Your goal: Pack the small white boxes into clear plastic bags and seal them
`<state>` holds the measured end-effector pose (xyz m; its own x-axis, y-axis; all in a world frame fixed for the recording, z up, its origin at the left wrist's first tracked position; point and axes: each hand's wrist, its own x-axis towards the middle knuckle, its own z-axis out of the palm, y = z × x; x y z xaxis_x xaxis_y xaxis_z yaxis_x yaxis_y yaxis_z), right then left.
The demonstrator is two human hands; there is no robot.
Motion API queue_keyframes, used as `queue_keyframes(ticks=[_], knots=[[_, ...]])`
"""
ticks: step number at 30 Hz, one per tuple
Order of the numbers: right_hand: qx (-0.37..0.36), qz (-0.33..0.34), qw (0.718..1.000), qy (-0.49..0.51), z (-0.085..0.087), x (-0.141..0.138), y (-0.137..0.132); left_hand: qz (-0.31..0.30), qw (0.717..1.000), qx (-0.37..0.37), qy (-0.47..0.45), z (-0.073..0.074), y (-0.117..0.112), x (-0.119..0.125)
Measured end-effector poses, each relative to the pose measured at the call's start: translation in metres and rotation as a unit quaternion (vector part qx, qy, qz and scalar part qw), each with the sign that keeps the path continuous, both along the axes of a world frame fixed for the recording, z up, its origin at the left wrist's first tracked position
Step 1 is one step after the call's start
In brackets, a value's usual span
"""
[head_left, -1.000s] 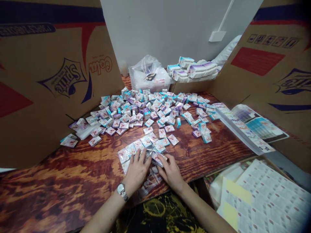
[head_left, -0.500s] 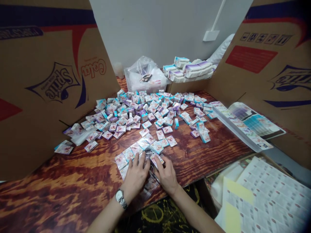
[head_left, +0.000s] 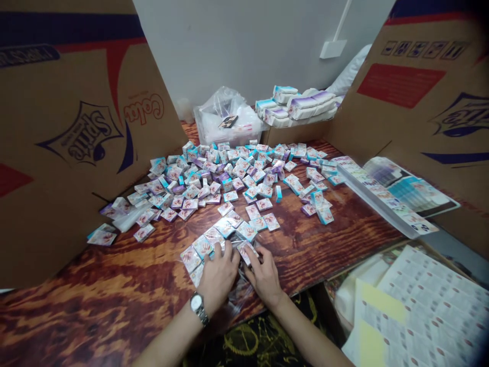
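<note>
Left hand (head_left: 219, 275) has curled, nearing right hand (head_left: 263, 278).

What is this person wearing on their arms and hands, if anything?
No sleeves or gloves show; both arms are uncovered up to the frame's edge. The wrist of the left hand carries a wristwatch with a silver-toned metal link band and a round pale dial. The right hand and its wrist carry nothing; rings, if any, are too small to tell.
</note>
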<state>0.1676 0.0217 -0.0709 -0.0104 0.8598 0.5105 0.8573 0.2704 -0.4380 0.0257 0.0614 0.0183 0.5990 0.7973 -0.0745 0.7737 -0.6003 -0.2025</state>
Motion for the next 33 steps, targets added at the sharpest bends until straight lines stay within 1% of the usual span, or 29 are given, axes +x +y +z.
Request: queue_keyframes(ticks=[5, 12, 21, 25, 30, 33], knots=[[-0.015, 0.004, 1.000, 0.006, -0.003, 0.002, 0.001, 0.009, 1.000, -0.014, 0.018, 0.005, 0.003, 0.007], [-0.045, 0.046, 0.998, -0.006, 0.001, 0.008, 0.004, 0.013, 0.999, -0.025, 0.035, 0.009, 0.007, 0.009], [-0.029, 0.021, 0.999, 0.003, 0.002, 0.005, 0.004, -0.004, 0.999, -0.016, 0.046, 0.004, 0.007, 0.006], [-0.028, 0.027, 0.999, 0.033, 0.005, 0.006, 0.005, -0.004, 0.998, -0.002, 0.069, 0.003, 0.006, 0.009], [-0.018, 0.023, 0.999, 0.035, 0.004, 0.007, 0.006, 0.020, 0.996, -0.058, 0.071, 0.010, 0.012, 0.016], [-0.024, 0.029, 0.999, 0.032, 0.002, 0.007, 0.006, 0.033, 0.994, -0.077, 0.065, 0.013, 0.018, 0.019]])
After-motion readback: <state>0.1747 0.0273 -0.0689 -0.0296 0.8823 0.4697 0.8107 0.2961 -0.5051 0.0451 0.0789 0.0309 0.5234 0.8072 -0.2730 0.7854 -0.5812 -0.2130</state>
